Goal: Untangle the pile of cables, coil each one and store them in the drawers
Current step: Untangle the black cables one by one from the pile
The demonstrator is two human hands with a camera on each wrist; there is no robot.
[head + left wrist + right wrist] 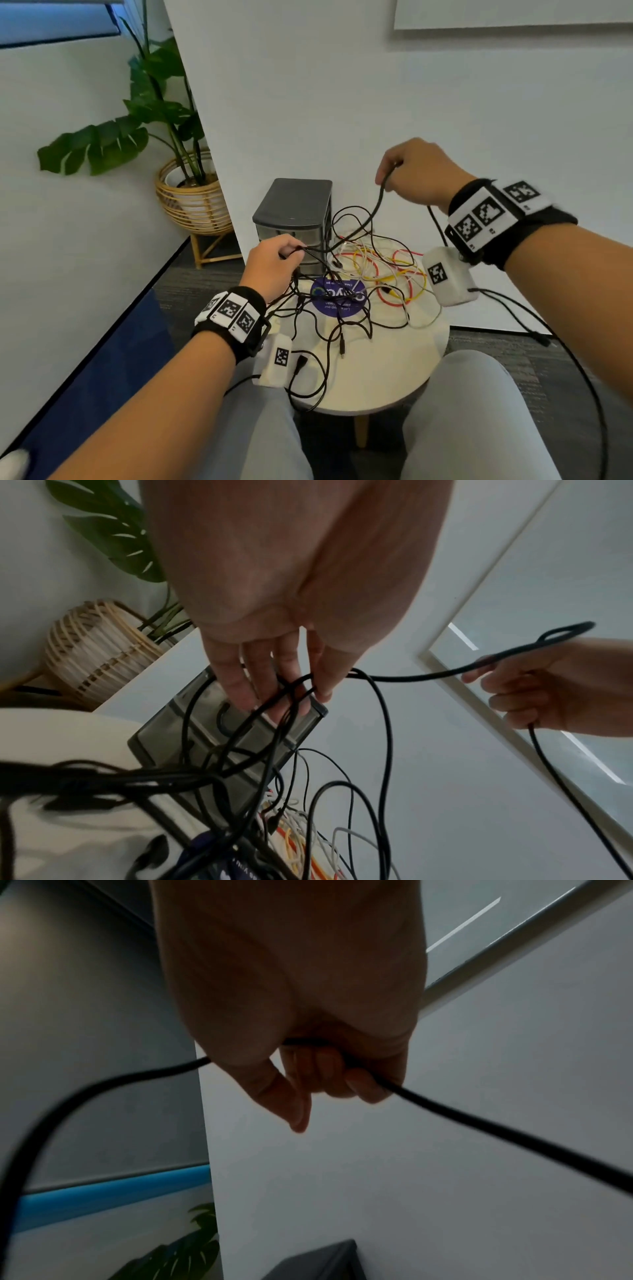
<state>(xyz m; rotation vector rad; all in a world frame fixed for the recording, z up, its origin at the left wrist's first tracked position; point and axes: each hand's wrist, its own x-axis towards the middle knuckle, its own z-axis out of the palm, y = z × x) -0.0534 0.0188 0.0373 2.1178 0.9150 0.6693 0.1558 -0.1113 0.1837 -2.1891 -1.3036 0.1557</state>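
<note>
Drawer unit [295, 219] at the round table's [383, 373] far edge, cable pile [359, 287] in front of it, potted plant [178, 192] left of it on the floor

Tabletop [387, 377]: round, cream, in front of my knees.
On it: my cable pile [359, 284], grey drawer unit [294, 219], purple sticker [337, 296].

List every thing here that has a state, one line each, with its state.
right hand: raised, grips the thick black cable
left hand: over the pile, holds thin black cables in its fingers
thick black cable: lifted, one end still in the pile
cable pile: tangled, uncoiled, on the table
drawer unit: upright, drawers appear closed
round table: bears the pile and the drawer unit
</note>
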